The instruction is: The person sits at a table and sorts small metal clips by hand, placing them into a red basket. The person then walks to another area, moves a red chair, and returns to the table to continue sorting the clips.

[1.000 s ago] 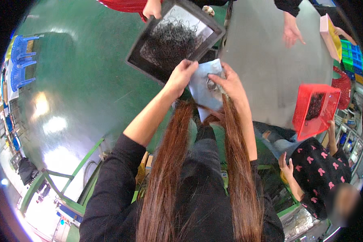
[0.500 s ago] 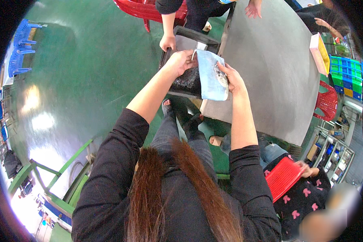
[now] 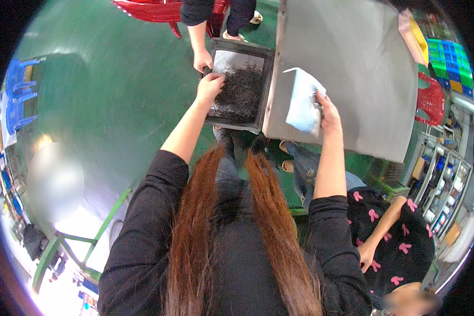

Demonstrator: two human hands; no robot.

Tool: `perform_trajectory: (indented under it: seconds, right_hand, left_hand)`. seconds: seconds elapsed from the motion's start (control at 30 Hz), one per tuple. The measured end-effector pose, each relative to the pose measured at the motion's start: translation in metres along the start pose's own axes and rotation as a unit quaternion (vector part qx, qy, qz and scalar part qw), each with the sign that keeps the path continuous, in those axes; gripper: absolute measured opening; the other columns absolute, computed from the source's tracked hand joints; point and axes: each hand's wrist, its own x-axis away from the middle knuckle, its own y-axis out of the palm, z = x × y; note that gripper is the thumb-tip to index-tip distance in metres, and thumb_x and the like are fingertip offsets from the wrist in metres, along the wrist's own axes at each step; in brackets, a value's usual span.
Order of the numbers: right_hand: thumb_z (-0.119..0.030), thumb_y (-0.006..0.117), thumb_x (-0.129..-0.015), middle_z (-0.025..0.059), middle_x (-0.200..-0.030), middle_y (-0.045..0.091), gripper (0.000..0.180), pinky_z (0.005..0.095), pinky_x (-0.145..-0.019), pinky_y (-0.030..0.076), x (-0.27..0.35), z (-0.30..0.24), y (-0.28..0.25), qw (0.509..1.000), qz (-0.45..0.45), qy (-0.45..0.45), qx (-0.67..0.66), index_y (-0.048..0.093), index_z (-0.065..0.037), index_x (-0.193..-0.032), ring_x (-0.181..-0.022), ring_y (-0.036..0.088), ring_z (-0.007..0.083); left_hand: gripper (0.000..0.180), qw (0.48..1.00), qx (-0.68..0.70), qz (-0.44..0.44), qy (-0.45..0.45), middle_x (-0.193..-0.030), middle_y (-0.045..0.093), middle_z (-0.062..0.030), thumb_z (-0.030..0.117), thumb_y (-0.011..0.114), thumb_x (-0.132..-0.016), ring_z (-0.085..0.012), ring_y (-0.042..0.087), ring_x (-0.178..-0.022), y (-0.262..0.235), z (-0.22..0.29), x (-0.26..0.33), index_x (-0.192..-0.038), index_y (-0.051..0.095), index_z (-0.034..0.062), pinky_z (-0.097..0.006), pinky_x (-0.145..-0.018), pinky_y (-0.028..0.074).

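Green floor: I see it (image 3: 116, 79) running under everything, mostly to the left.
Grey table: its bare top (image 3: 353, 79) fills my upper right.
Red chair: it stands (image 3: 431, 100) beyond the table's right edge.
Black tray: I have it (image 3: 234, 125) at the table's left edge; whether they touch, I cannot tell.
Black strands: a curly, tangled heap (image 3: 242, 92) inside the tray, over a pale bottom.
Light blue packet: raised over the table's near left part (image 3: 302, 102), right of the tray.
Co-worker's hand: on the tray's left rim (image 3: 202, 60).
Left hand: fingers curled closed on that rim (image 3: 209, 90), just below.
Right hand: thumb and fingers (image 3: 330, 113) pinching the packet's right edge.
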Motion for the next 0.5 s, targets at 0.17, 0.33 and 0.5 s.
perform_trajectory:
  seconds: [0.17,0.33,0.5]
  right_hand:
    - [-0.036,0.06,-0.083,0.0058,-0.111,0.054,0.056,0.0409,-0.082,0.045,-0.002,-0.007,-0.071,0.993,0.116,-0.012,0.0,0.037,-0.011,-0.128,-0.101,0.052,0.0199]
    - [-0.037,0.066,-0.075,0.0084,-0.115,0.053,0.069,0.0468,-0.071,0.049,0.001,0.041,-0.178,0.902,0.317,0.016,0.292,0.033,-0.013,-0.132,-0.092,0.054,0.0241]
    - [-0.031,0.064,-0.075,0.0097,-0.101,0.059,0.047,0.0404,-0.06,0.054,0.034,0.094,-0.233,0.892,0.296,0.158,0.302,0.054,-0.01,-0.115,-0.084,0.058,0.0216]
  left_hand:
    - [0.026,0.946,-0.297,0.112,0.072,-0.087,0.064,-0.0121,0.025,0.055,-0.076,-0.0244,0.061,-0.085,-0.053,-0.091,-0.016,-0.093,0.063,0.0064,-0.032,-0.077,0.046]
    - [0.028,0.903,-0.426,0.039,0.017,-0.088,0.064,-0.0144,0.029,0.055,-0.076,-0.0281,0.061,-0.087,-0.057,-0.104,0.015,-0.091,0.064,0.0073,-0.034,-0.079,0.046]
    - [0.03,0.915,-0.398,-0.067,0.014,-0.072,0.064,-0.0116,0.031,0.057,-0.079,-0.0233,0.062,-0.068,-0.082,-0.119,0.038,-0.09,0.063,0.0037,-0.033,-0.064,0.047]
